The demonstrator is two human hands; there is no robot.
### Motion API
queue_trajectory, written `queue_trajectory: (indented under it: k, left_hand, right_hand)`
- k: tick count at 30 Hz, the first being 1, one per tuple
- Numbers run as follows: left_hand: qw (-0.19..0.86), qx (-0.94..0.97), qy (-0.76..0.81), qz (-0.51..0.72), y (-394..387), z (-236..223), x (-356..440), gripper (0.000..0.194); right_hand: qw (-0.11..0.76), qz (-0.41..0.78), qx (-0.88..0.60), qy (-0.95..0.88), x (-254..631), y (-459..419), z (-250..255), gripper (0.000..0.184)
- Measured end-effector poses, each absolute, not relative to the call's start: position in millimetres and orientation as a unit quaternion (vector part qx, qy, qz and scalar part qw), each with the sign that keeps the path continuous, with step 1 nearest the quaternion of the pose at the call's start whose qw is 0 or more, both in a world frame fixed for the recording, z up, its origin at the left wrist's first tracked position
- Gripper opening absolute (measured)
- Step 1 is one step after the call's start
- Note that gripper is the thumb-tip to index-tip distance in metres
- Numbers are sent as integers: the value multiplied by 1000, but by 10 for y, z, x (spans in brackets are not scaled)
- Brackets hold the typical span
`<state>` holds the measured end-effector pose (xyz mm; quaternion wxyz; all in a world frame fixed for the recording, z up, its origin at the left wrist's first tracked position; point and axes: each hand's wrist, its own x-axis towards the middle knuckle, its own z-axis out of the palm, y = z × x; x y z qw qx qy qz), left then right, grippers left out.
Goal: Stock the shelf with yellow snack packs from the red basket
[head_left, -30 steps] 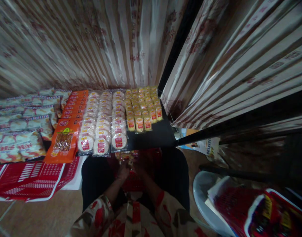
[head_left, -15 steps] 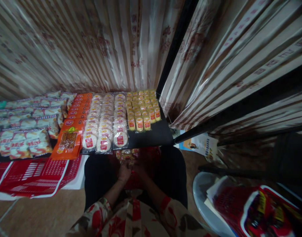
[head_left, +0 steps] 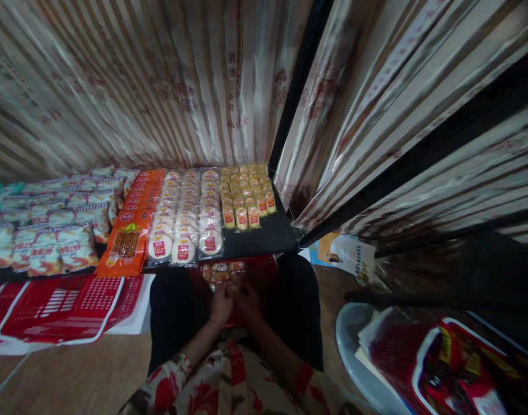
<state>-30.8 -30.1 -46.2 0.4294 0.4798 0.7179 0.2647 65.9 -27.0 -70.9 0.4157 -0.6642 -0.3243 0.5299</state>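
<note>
Over my lap, my left hand (head_left: 221, 304) and my right hand (head_left: 249, 304) come together with fingers closed. Between their fingertips is a small gold-wrapped snack (head_left: 233, 289), blurred and partly covered. Just beyond them, several similar wrapped snacks (head_left: 221, 271) lie in a dark red container (head_left: 267, 266) between my knees. On the black shelf (head_left: 264, 237) ahead, rows of small yellow packaged snacks (head_left: 241, 217) stand beside columns of round white packaged crackers (head_left: 210, 242).
Left along the shelf are an orange snack packet (head_left: 123, 245) and white snack bags (head_left: 76, 248). Under it stands a red basket (head_left: 65, 305). A grey stool (head_left: 348, 328) bears another red basket (head_left: 419, 369) at right. Patterned curtains (head_left: 181, 75) and black posts (head_left: 301, 86) close off the back.
My hands have shifted slightly, and the small wrapped snack between the fingertips shows more clearly. More of the container's snacks are visible. The view has moved a little.
</note>
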Motion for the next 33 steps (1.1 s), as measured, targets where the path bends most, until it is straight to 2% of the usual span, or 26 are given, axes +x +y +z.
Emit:
queue_trajectory:
  k: [8,26,33]
  left_hand:
    - [472,423,687,354,-382,-467,-261,20]
    - [534,347,676,370,-430,-142,-222,23]
    - [582,269,652,404,-458,1,-185,26]
  right_hand:
    - [443,462,-690,-339,722,-384,-579,18]
    - [464,427,-669,-394,765,-464,-540,23]
    - [469,400,-641,-458,762,-490,-349,21]
